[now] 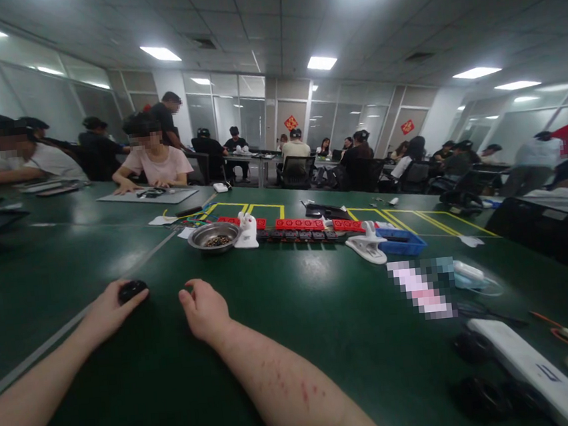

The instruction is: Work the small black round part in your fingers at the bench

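Note:
Stretched forward on the left, my left hand (110,309) is closed around a small, rounded, shiny black object (133,292) that looks like a computer mouse. To its right my right hand (205,310) rests over the green tabletop (285,327), thumb side up. Its fingers are loosely bent, with a small gap between thumb and forefinger and nothing visible in them; the other fingers are hidden. Beyond the right hand stands a metal bowl (215,238) with many small brass-coloured pieces in it. A white figure-like holder (247,232) stands right beside the bowl.
Red blocks (299,224) and black parts (306,236) form a row across the table. Farther right are a white stand (367,244), a blue tray (402,242) and a white device with black wheels (535,369). A person in pink (163,163) works opposite; others sit behind.

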`<state>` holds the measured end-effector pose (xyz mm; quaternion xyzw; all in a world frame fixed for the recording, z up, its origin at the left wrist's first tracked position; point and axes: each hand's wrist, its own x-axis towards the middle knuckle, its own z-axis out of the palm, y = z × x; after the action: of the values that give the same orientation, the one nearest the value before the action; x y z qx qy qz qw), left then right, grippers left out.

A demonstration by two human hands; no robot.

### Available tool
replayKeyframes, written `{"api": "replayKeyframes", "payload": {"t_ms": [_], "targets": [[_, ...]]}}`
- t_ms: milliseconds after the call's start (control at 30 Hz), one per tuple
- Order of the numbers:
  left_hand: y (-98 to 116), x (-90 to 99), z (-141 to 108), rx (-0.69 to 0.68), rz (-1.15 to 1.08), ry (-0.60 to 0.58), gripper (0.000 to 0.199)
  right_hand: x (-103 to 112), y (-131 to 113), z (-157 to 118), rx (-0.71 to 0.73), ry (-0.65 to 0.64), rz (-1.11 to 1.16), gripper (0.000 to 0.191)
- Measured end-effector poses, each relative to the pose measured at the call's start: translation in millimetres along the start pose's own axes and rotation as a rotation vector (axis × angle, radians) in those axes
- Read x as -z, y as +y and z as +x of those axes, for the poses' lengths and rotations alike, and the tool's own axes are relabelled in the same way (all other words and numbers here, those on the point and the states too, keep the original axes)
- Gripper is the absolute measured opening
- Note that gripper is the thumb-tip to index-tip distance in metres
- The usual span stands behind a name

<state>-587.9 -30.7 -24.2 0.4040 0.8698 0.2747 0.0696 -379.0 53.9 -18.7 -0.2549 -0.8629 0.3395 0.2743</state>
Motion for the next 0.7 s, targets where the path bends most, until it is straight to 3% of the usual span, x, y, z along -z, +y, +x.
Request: {"api": "replayKeyframes", "payload": {"t_ms": [167, 367, 700], "targets": [[1, -6.4, 0, -0.174, 0.26, 0.056, 0.057, 9, -4, -10, 0.009, -0.024, -0.034, 0.036], [3, -3.3, -4, -0.092, 0.193, 0.005, 0.06, 23, -4, -28, -0.011, -0.035, -0.067, 0.036], [-6, -10.2, 0, -0.12, 0.157, 0.028, 0.058, 47, 5, -71, -0.127, -0.057, -0.019, 0.039]]}}
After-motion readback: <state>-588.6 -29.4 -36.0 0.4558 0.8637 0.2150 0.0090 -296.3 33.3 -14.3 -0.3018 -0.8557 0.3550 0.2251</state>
